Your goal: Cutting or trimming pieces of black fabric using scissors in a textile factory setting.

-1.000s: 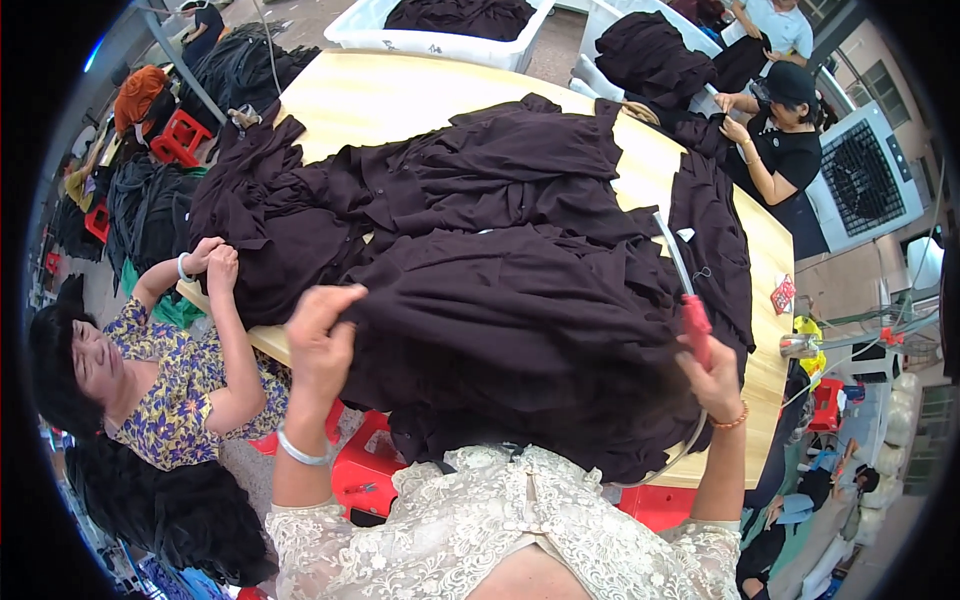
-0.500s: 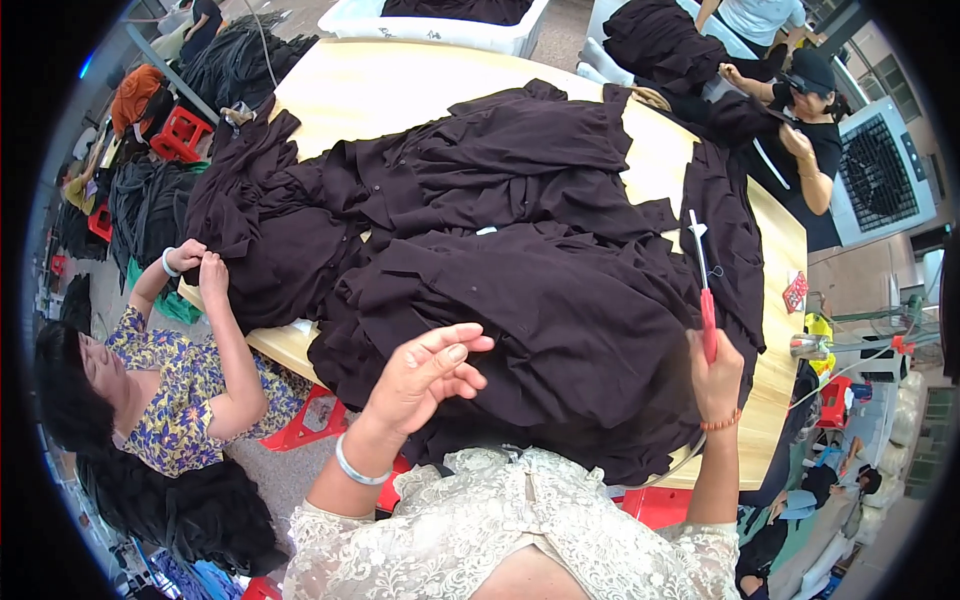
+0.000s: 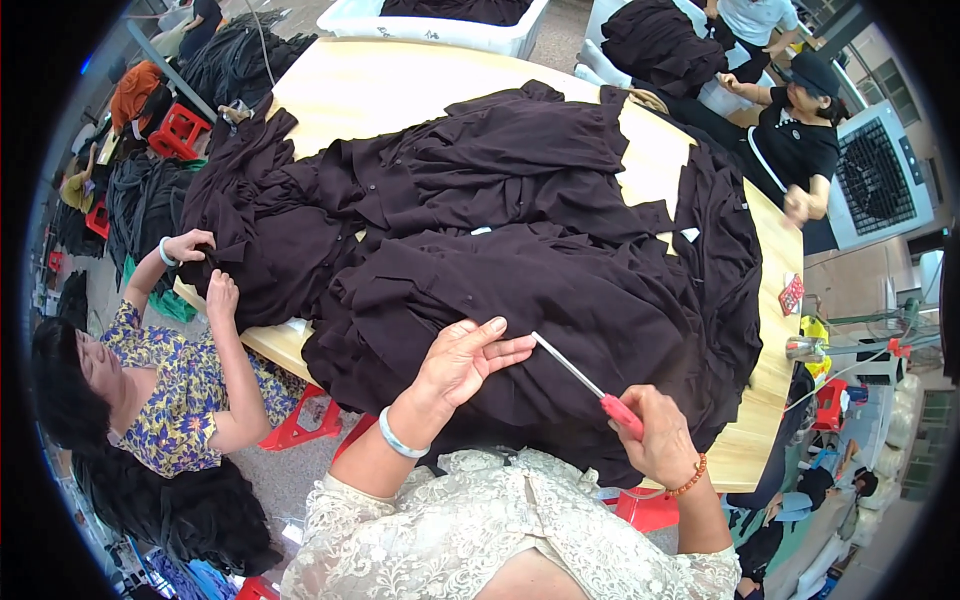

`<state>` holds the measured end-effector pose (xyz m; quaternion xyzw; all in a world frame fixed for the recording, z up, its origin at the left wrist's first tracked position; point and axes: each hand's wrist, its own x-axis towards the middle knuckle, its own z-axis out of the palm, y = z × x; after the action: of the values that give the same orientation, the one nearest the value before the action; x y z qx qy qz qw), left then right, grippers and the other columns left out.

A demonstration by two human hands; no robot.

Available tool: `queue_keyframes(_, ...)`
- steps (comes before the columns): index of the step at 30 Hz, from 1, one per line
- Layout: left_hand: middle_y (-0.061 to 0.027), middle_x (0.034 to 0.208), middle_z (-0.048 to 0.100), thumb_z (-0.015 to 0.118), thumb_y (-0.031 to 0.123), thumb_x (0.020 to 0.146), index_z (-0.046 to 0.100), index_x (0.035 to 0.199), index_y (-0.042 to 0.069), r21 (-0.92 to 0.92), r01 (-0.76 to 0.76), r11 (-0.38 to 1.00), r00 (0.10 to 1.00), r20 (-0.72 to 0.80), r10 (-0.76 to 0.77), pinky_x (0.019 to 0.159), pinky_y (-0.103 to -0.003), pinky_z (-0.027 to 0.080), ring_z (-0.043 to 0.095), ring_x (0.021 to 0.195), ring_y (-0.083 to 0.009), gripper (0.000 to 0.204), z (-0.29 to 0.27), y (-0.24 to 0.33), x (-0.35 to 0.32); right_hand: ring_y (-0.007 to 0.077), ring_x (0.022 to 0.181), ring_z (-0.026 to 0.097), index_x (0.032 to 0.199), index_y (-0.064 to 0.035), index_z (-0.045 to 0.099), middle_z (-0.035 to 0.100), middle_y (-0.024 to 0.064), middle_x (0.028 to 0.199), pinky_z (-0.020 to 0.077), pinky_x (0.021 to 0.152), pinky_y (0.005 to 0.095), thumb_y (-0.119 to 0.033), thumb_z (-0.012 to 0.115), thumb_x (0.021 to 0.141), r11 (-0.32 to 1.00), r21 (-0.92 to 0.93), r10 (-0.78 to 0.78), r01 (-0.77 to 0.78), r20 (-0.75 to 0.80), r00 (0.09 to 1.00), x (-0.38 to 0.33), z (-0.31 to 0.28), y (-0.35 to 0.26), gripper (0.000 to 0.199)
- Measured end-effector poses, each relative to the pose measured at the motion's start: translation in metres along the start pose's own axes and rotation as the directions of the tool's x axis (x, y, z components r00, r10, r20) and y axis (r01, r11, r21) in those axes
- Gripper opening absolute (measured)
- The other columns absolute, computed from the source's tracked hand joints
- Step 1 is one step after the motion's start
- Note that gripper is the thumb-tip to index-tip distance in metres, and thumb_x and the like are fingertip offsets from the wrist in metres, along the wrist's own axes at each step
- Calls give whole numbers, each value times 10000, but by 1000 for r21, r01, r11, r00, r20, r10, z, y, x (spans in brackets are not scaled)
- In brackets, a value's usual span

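Observation:
In my right hand is a red-handled tool with a long, thin metal shaft, and my fingers are closed round its handle. Its shaft points up and left, with the tip close to the fingertips of my left hand. That hand is turned partly palm up, fingers stretched out, and I see nothing held in it. Both hands are above a dark shirt-like garment spread on the pale wooden table. Small buttons show on the cloth. What kind of tool it is, I cannot tell.
At the left edge a co-worker in a flowered top handles dark cloth. Another in a black cap is at the far right. A white tub stands beyond the table, and a red stool is beside it.
My right hand has brought the tool from the right side of the table down and left, in front of me. My left hand has moved right, towards its tip.

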<state>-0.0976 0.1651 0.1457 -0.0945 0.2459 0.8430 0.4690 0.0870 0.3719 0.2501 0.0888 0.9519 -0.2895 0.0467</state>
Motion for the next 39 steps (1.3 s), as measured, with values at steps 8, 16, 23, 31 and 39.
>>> queue_keyframes(8,-97,908,683,600,65,917,633,706,66,-20,-76,997,996,-46,75,938,-542,498,612,1059,-419,214,-14,-3,4,355,741,652,1052,-31,516,645,155,828,512,650,385,-67,667,802,995,37,80,-89,196,977,-9,-10,-10,294)
queue_keyframes(16,-82,880,641,572,148,949,566,880,59,-49,-164,985,982,-103,158,726,-351,614,684,918,-314,112,8,25,-5,330,787,659,1068,-34,505,645,148,868,510,682,364,-10,661,798,992,122,-2,-16,142,990,-3,-5,-14,313)
queue_keyframes(23,-105,864,670,552,143,959,640,876,42,-127,-251,960,966,-92,241,991,-503,465,612,1074,-378,158,-11,24,11,332,769,644,1061,-52,503,640,139,845,493,653,387,-80,654,829,1000,-8,4,-3,190,982,29,-13,-30,278)
queue_keyframes(31,-65,876,661,571,130,950,604,755,80,-89,-322,943,941,-139,308,958,-492,483,616,1062,-394,204,-18,15,15,367,652,638,1025,-67,504,624,159,669,491,610,453,-210,611,877,991,-126,-12,46,255,967,64,-14,-45,232)
queue_keyframes(39,-116,856,664,566,145,952,626,808,65,-90,-307,947,948,-121,296,987,-501,461,599,1090,-399,175,-23,15,14,376,677,648,1034,-63,508,635,193,685,498,650,461,-219,604,880,987,-158,28,12,248,968,69,-11,-49,240)
